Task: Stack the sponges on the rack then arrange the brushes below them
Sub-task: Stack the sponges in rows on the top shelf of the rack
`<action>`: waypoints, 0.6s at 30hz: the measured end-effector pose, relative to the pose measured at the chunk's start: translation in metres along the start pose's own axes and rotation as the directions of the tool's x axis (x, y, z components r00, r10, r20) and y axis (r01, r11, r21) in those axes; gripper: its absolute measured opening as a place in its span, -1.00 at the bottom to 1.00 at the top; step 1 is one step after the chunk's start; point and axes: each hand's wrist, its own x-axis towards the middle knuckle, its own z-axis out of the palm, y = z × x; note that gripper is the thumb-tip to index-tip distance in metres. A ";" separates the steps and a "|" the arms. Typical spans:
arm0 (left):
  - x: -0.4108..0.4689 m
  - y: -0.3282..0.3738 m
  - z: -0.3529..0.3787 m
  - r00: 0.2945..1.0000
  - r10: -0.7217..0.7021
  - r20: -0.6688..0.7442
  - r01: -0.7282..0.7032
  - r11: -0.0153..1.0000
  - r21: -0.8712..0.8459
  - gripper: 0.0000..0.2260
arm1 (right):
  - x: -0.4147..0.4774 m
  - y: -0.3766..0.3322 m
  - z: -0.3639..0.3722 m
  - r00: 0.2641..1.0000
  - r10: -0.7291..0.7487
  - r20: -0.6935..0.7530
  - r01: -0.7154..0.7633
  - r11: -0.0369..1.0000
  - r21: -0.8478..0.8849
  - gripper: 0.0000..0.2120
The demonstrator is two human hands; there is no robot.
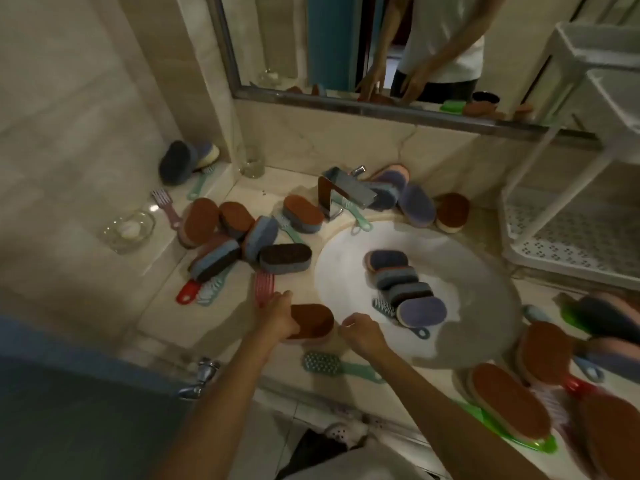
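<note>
Head view: left hand grips brown sponge; right hand loosely curled, empty.

Sponges and brushes lie scattered around the basin; the rack stands empty of them.

A brown-topped sponge lies flat at the counter's front edge. A heap of sponges, brown, blue and dark, sits on the left counter over a red brush and pink brush. Four overlapping sponges lie in the basin on a teal brush. A green brush lies bristles-up at the front. The white rack stands at right, its perforated shelves bare.
</note>
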 end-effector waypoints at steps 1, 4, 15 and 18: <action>0.000 0.001 0.000 1.000 0.009 -0.004 -0.009 0.999 0.036 -0.36 | 0.002 -0.001 0.001 1.000 0.014 0.014 -0.014 1.000 -0.003 -0.66; 0.001 0.003 0.002 0.999 0.016 -0.035 -0.015 1.000 0.013 -0.45 | 0.009 -0.003 0.004 0.999 0.024 0.037 -0.026 0.998 0.060 -0.68; -0.002 0.045 -0.016 0.993 0.095 -0.076 -0.118 0.894 -0.431 -0.51 | 0.006 0.005 -0.034 0.996 -0.030 -0.083 0.076 0.767 0.637 -0.77; -0.004 0.083 -0.015 0.987 0.163 -0.015 -0.145 0.831 -0.537 -0.61 | -0.012 0.033 -0.071 0.955 -0.055 -0.290 0.197 0.851 0.487 -0.73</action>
